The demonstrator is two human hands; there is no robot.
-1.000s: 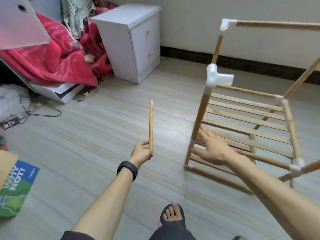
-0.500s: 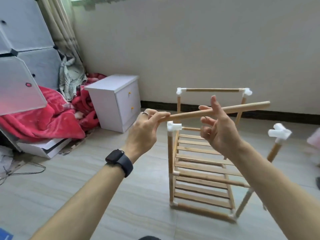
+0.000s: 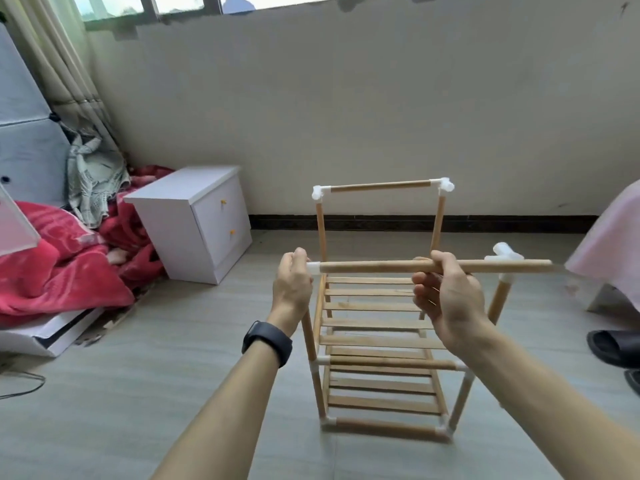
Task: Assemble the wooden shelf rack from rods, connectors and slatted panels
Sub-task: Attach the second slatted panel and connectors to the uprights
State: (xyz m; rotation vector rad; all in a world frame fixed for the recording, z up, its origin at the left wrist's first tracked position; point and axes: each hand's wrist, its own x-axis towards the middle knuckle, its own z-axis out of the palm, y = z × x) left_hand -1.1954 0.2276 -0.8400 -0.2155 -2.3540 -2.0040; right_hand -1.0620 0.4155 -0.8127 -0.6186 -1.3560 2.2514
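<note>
- Gripping the rod near its middle with the right hand, fingers curled under, thumb over.
- Clasping the top of the front-left post with the left hand, right beside the white left connector.
- Running level, left to right, across the front of the rack, above the upper slatted panel.
- Meeting the left connector at the left end; cannot tell how deep it sits.
- Overshooting the right connector at the far end, atop the outward-leaning front-right post.
- Probably fitting the top front rail: calls for seating leftward along the long axis, then bringing that right connector onto the free end.
- Nearer to that end: the right hand, though well short of it.
</note>
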